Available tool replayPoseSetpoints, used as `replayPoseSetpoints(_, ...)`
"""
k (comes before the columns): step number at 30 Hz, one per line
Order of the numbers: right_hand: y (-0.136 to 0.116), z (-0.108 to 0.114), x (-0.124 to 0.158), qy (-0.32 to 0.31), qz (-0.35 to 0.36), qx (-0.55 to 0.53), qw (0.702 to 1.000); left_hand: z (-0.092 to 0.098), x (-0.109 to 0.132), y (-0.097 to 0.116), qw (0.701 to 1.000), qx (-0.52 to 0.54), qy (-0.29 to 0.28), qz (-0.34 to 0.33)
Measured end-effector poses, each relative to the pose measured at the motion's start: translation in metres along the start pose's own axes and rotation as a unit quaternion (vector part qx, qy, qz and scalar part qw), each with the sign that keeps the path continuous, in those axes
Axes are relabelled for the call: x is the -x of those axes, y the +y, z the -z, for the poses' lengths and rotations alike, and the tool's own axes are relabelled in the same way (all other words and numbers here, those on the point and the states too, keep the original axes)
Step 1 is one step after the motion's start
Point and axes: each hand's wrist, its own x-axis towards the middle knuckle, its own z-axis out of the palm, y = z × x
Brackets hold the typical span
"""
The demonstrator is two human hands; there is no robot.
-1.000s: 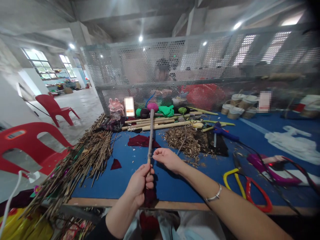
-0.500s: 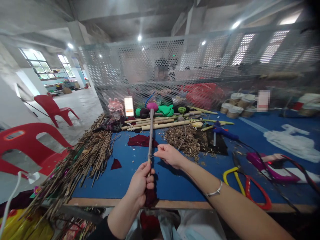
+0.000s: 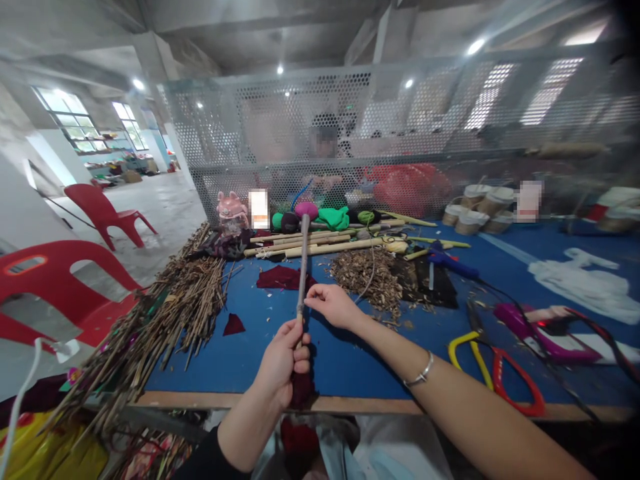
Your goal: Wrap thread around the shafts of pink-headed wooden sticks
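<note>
My left hand [image 3: 284, 357] is closed round the lower end of a slim grey stick [image 3: 303, 267] that points away from me over the table. Beside the stick, just above that grip, my right hand [image 3: 333, 305] has thumb and forefinger pinched together. A thin grey cord [image 3: 371, 273] runs from behind this hand towards the yarn at the back; its end at my fingertips is too fine to make out. Beyond the stick's far tip lies a magenta yarn ball [image 3: 307, 211]. Dark red cloth [image 3: 303, 390] lies under my left hand at the table edge.
Bundled twigs [image 3: 190, 307] cover the left side. Wood chips [image 3: 367, 273], a blue glue gun [image 3: 453, 260], scissors [image 3: 493, 367] with yellow and red handles, and a magenta device [image 3: 545, 333] lie to the right. A perforated metal screen [image 3: 225, 127] stands behind, with a person beyond.
My right hand has shifted slightly left and up, closer to the stick. The left hand keeps its hold, and the view has moved slightly.
</note>
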Motion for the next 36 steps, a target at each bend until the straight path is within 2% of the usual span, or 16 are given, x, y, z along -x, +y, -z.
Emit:
replayPoseSetpoints(3,0.003,-0.001,0.004,-0.031,-0.067,-0.051,0.996,0.001,-0.002,-0.001,1.000,-0.004,0.006,-0.004)
replayPoseSetpoints(6,0.001,0.000,0.013,-0.057,-0.096,-0.061,0.992,0.001,-0.003,-0.002,1.000,-0.004,0.009,-0.001)
replayPoseSetpoints(16,0.004,-0.006,0.022,-0.121,-0.086,-0.061,0.987,0.000,-0.002,-0.002,1.000,-0.007,0.024,0.002)
replayPoseSetpoints(24,0.001,-0.004,0.026,-0.170,-0.030,-0.044,0.984,-0.001,-0.002,-0.007,0.999,-0.025,0.031,-0.010)
replayPoseSetpoints(27,0.001,-0.003,0.026,-0.162,-0.017,-0.038,0.986,0.000,0.001,-0.002,0.999,-0.025,0.033,-0.017)
replayPoseSetpoints(29,0.003,-0.003,0.026,-0.140,-0.020,-0.048,0.989,0.002,0.005,0.003,0.999,-0.033,0.030,0.003)
replayPoseSetpoints(33,0.007,-0.003,0.023,-0.126,-0.042,-0.099,0.986,0.006,0.014,0.012,0.996,-0.033,0.025,0.085)
replayPoseSetpoints(36,0.007,-0.003,0.021,-0.127,-0.051,-0.126,0.983,0.005,0.016,0.012,0.995,0.002,0.023,0.101)
